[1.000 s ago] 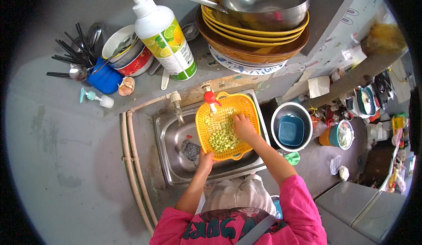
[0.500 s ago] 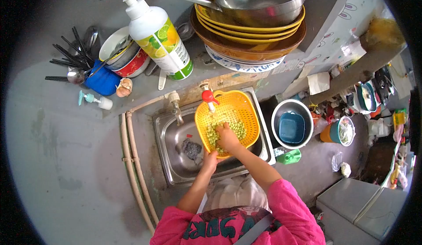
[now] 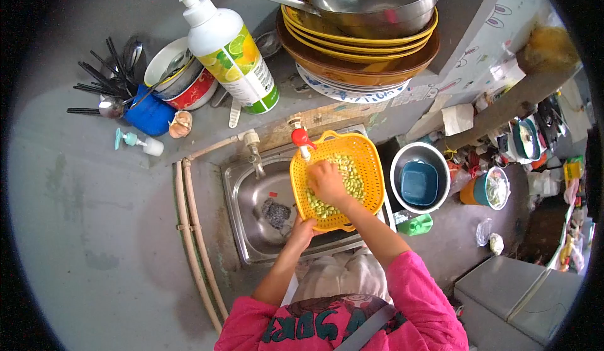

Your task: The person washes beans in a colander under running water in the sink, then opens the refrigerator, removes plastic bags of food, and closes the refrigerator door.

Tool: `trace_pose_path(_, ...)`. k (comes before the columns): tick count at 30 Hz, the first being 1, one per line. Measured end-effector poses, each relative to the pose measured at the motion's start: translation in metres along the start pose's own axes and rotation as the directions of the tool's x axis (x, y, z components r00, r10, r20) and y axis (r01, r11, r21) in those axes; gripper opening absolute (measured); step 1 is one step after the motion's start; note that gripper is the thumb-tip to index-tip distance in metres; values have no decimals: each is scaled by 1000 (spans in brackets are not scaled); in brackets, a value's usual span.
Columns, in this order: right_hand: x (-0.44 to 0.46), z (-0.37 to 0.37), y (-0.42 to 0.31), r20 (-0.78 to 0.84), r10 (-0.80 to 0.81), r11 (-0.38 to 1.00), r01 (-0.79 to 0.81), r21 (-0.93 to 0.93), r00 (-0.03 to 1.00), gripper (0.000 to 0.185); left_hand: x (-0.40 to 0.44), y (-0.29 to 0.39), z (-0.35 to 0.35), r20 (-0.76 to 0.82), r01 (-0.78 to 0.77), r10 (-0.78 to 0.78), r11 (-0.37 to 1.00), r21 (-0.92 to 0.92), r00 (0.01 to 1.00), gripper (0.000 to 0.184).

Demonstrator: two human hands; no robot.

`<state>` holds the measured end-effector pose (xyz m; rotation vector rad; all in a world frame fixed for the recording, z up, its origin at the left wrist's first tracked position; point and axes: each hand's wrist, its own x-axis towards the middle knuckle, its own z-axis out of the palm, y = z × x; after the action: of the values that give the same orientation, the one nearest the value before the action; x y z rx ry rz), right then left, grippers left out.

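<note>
A yellow perforated basket [image 3: 371, 181] is tilted over the right part of the steel sink [image 3: 242, 209], below a tap with a red handle [image 3: 302, 139]. Green beans [image 3: 353, 184] are spread across its bottom. My left hand [image 3: 302, 232] grips the basket's near left rim. Inside the basket, my right hand [image 3: 326, 181] is among the beans at the left side, under the tap; its fingers are bent down, and what they hold, if anything, is hidden. A dark scouring pad [image 3: 275, 213] lies in the sink, left of the basket.
On the ledge behind stand a soap bottle [image 3: 233, 55], stacked plates [image 3: 358, 55] with a metal bowl [image 3: 377, 5], and a blue utensil holder [image 3: 151, 115]. A second tap [image 3: 255, 156] is left of the basket. Right of the sink are a metal pot [image 3: 419, 178] and a green bottle [image 3: 416, 225].
My right hand has swept from the basket's right side to its left. The beans now lie more to the middle and right. The basket and my left hand have shifted slightly right.
</note>
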<state>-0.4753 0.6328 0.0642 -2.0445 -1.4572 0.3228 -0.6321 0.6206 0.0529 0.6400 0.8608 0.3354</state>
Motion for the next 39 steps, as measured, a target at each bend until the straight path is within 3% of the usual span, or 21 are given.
trace_pose_path(3,-19,-1,-11,265,-154,979,184,-93,952,28,0,1,6,-86,-73,73,997,4,994,49)
trace_pose_path(6,-28,-2,13,317,-416,909,402,113,852,27,2,5,1,-139,-88,93,995,39,986,51)
trace_pose_path(7,-28,-13,16,294,-422,907,394,150,858,27,3,4,-3,-127,-80,86,996,46,988,51)
trace_pose_path(10,-18,-32,24,85,-254,959,239,155,963,29,5,5,-8,-106,-87,92,995,56,990,51)
trace_pose_path(13,-9,-53,26,17,-130,991,131,-33,991,37,7,5,-10,-113,-121,127,991,58,985,53)
trace_pose_path(16,-17,-47,34,74,76,987,-64,-150,994,50,11,1,-14,-122,-142,149,988,61,981,56)
trace_pose_path(17,-20,-44,36,175,146,987,-131,-94,974,64,13,2,-13,-125,-143,151,987,73,981,57)
trace_pose_path(20,-29,-46,17,273,258,958,-282,52,927,75,14,2,-11,-129,-150,160,985,84,979,58)
trace_pose_path(24,-42,-31,-9,316,98,995,-95,-24,944,84,9,4,3,-168,-131,150,985,116,974,50)
trace_pose_path(25,-42,-23,-9,288,95,989,-123,81,953,76,5,5,10,-172,-117,129,990,80,977,49)
trace_pose_path(28,-26,-13,-3,367,108,990,-133,44,924,65,-3,6,18,-161,-75,73,997,-6,984,47)
trace_pose_path(29,-21,-7,6,252,58,990,-88,108,966,52,-4,7,18,-142,-62,58,998,-22,988,46)
trace_pose_path(32,2,-31,13,316,189,851,-316,420,930,35,-4,3,7,-99,-35,27,997,-75,995,51)
trace_pose_path(35,17,-45,29,535,369,388,-649,654,760,23,-3,2,-1,-41,-33,28,993,-113,999,52)
trace_pose_path(39,17,-67,34,614,370,-84,-633,769,697,20,-3,1,-4,-26,-61,59,991,-118,998,50)
